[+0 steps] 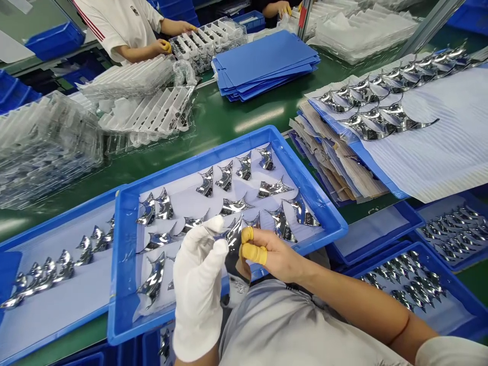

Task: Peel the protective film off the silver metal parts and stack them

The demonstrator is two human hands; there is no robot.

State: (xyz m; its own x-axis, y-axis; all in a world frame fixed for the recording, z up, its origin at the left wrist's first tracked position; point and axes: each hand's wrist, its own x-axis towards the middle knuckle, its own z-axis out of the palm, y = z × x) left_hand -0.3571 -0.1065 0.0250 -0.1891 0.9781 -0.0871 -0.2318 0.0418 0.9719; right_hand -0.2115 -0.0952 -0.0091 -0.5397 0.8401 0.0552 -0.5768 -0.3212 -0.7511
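A shiny chrome-plated curved part is held up between my two hands over the near edge of a blue tray. My left hand, in a white glove, grips the part's left side between thumb and fingers. From the right, my right hand pinches the same part, with yellow finger cots on its thumb and finger. Beneath and beyond my hands, several similar pointed chrome parts lie spaced out on white sheeting in the tray. My left glove hides some of them.
To the left, another blue tray holds a row of chrome parts. At right, more chrome parts line a white sheet above stacked boards. Blue sheets and clear plastic trays sit farther back, where a co-worker's hands handle another tray.
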